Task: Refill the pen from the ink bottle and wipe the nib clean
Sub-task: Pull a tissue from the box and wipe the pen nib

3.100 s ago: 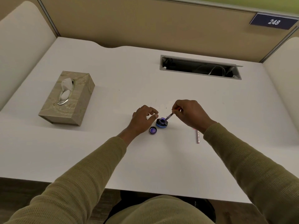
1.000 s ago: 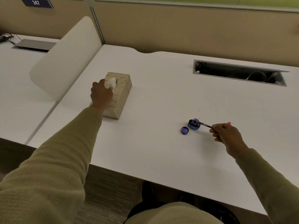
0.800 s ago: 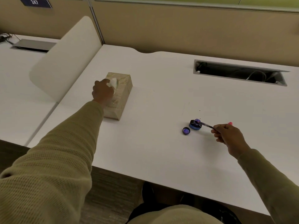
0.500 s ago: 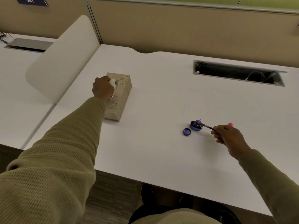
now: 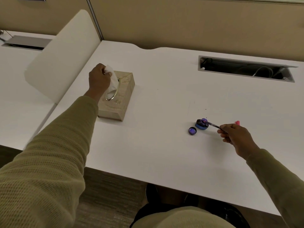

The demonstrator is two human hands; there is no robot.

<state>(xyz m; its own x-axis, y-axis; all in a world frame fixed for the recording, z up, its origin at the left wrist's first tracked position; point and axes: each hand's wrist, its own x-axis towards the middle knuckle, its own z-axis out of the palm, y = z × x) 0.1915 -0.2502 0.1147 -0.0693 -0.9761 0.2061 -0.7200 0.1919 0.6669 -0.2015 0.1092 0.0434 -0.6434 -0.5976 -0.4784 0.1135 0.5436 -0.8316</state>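
My left hand (image 5: 98, 79) pinches a white tissue (image 5: 113, 81) and holds it partly drawn out of the oval slot of a beige tissue box (image 5: 122, 96) at the left of the white desk (image 5: 156, 145). My right hand (image 5: 236, 137) grips the pen (image 5: 212, 125) by its barrel, with the nib end resting over the mouth of the small open ink bottle (image 5: 201, 125). The bottle's round cap (image 5: 192, 130) lies upside down just left of the bottle.
A pink object (image 5: 237, 122), partly hidden, lies behind my right hand. A cable slot (image 5: 245, 69) opens in the desk at the back right. A white divider panel (image 5: 65, 53) stands left of the tissue box, with a neighbouring desk beyond it.
My left hand left the ink bottle, reached the tissue box and has lifted a tissue partway out. My right hand keeps the pen at the bottle's mouth.
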